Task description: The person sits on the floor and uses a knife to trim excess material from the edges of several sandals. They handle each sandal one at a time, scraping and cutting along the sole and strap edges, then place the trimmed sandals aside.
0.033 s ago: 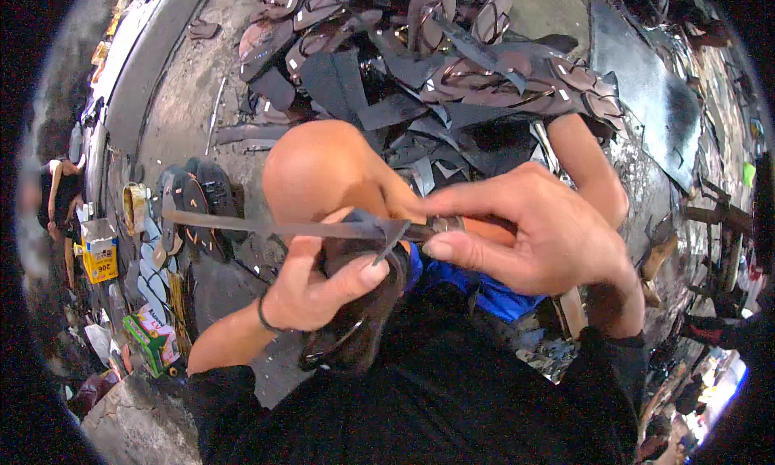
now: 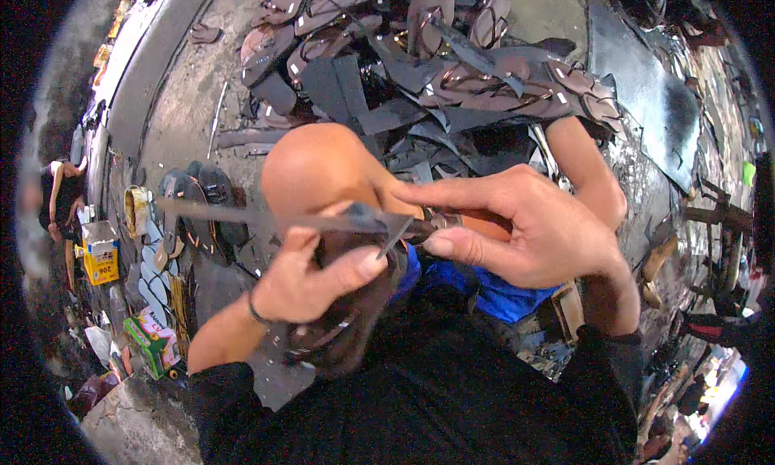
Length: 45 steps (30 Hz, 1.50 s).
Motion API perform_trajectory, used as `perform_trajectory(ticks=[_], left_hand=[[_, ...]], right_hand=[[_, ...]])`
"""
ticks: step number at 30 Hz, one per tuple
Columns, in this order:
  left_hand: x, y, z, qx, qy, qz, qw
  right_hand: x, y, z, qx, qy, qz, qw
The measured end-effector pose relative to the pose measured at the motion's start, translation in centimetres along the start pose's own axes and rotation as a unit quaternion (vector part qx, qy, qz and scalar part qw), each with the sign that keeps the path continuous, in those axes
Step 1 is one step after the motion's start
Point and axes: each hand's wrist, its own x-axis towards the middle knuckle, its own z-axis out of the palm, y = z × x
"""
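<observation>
My left hand [image 2: 311, 283] is closed on a dark brown sandal [image 2: 343, 324], its thumb pressed on the near side. The sandal hangs tilted in front of my black shirt, its lower end blurred. In my right hand [image 2: 525, 227] is the handle of a knife, pinched between thumb and fingers. From there the long, thin knife blade [image 2: 234, 214] reaches left across the sandal's upper end and past my left fingers, smeared by motion. A narrow dark strip [image 2: 394, 237] stands out slantwise beside the blade near my left thumb. My bare knee [image 2: 311, 170] is just beyond.
A heap of brown sandals [image 2: 517, 90] and black sheet offcuts [image 2: 335, 85] covers the floor ahead. Dark footwear [image 2: 214, 203], a yellow box [image 2: 98, 255] and a green box [image 2: 149, 336] stand at left. A grey sheet [image 2: 646, 94] lies at far right.
The sandal's lower end has swung slightly left. My right fingers and the knife have shifted a little left, and the blade tip is slightly higher. Both hands keep their hold.
</observation>
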Motion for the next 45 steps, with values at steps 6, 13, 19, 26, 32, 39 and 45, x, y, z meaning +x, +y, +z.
perform_trajectory(ticks=[6,13,19,26,32,39,45], left_hand=[[1.4,5.8,-2.5,0.282,0.022,0.277,0.918],[5.3,-4.0,8.3,-0.532,0.234,0.083,0.810],[9.2,-5.1,5.5,-0.624,0.165,0.104,0.757],[6.5,-10.5,8.3,-0.594,0.094,0.125,0.789],[4.7,-13.4,7.9,-0.481,0.119,0.140,0.857],[3.5,-14.1,7.8,-0.473,0.160,-0.018,0.866],[6.1,-12.1,7.4,-0.363,0.173,0.042,0.915]], right_hand=[[0.3,5.6,4.9,0.254,0.175,-0.118,0.944],[0.3,7.3,8.7,0.143,0.309,-0.136,0.930],[-1.9,11.1,14.4,-0.084,0.533,-0.057,0.840],[-5.0,9.4,15.4,-0.044,0.498,-0.015,0.866],[-3.3,8.1,14.6,0.011,0.451,-0.012,0.892],[0.8,10.4,13.2,0.247,0.320,0.045,0.914],[2.8,11.7,14.2,0.150,0.419,-0.009,0.895]])
